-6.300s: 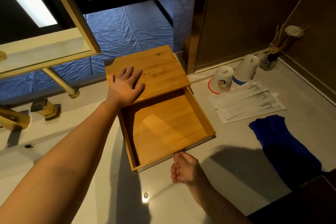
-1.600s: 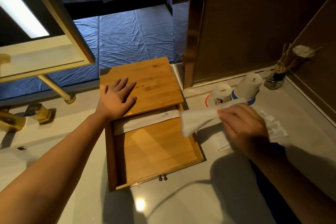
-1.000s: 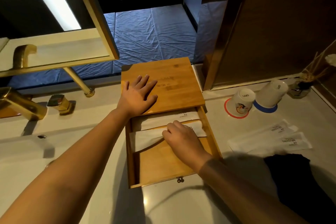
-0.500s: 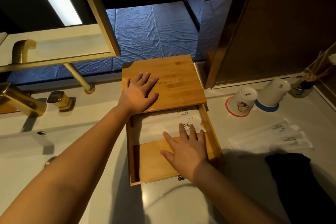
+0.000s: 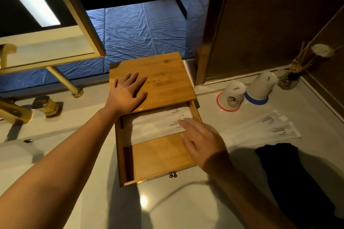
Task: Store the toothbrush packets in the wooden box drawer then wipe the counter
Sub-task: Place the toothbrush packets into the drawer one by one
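A wooden box (image 5: 167, 87) stands on the pale counter (image 5: 167, 208) with its drawer (image 5: 160, 156) pulled out toward me. Two white toothbrush packets (image 5: 156, 126) lie across the back of the drawer. My left hand (image 5: 128, 93) rests flat on the box lid, fingers spread. Over the drawer's right edge hovers my right hand (image 5: 201, 141), fingers apart and holding nothing, its fingertips by the nearer packet. More toothbrush packets (image 5: 264, 126) lie on the counter to the right. A dark blue cloth (image 5: 290, 176) lies in front of them.
Two upturned paper cups (image 5: 249, 89) and a reed diffuser (image 5: 292, 76) stand at the back right by the wall. A gold tap (image 5: 16, 111) and the sink (image 5: 14, 150) are on the left, under a framed mirror.
My right hand set a second packet in the drawer behind the first, let go, and has drawn back to the right. The left hand stayed on the lid.
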Tool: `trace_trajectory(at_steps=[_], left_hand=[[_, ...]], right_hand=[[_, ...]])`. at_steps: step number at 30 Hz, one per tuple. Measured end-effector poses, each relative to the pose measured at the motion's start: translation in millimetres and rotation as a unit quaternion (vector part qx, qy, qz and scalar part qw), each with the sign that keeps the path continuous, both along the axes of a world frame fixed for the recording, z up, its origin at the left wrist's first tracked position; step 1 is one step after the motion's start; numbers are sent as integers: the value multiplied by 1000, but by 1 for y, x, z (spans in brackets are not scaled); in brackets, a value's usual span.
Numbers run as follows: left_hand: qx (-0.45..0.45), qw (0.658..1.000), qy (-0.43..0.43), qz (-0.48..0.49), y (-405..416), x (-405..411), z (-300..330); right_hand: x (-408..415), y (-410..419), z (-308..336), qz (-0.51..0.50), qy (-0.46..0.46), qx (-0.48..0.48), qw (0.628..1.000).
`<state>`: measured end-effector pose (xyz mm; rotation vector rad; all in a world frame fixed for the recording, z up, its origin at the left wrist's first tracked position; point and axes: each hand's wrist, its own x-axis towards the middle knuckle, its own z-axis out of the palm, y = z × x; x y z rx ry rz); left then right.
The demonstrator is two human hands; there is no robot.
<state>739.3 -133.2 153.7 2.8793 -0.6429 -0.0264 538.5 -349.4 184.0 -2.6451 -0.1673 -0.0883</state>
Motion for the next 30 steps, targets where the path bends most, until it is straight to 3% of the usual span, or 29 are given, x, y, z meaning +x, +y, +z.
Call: trace_trajectory(at_steps=[2, 3, 7, 11, 15, 30], left_hand=[[3, 1000, 0, -3, -1, 0, 0], [5, 1000, -1, -2, -1, -1, 0], [14, 1000, -7, 4, -2, -1, 1], [19, 1000, -3, 7, -2, -1, 0], [19, 1000, -2, 8, -2, -1, 1], [14, 1000, 4, 7, -2, -3, 3]], right_hand=[[-11, -43, -4, -44, -131, -33, 990], [-14, -65, -6, -68, -137, -64, 986], [-12, -144, -18, -140, -1, -111, 984], [-9, -189, -33, -54, 114, -208, 970], [-4, -201, -33, -35, 202, -223, 953], [9, -195, -44, -94, 131, -228, 960]])
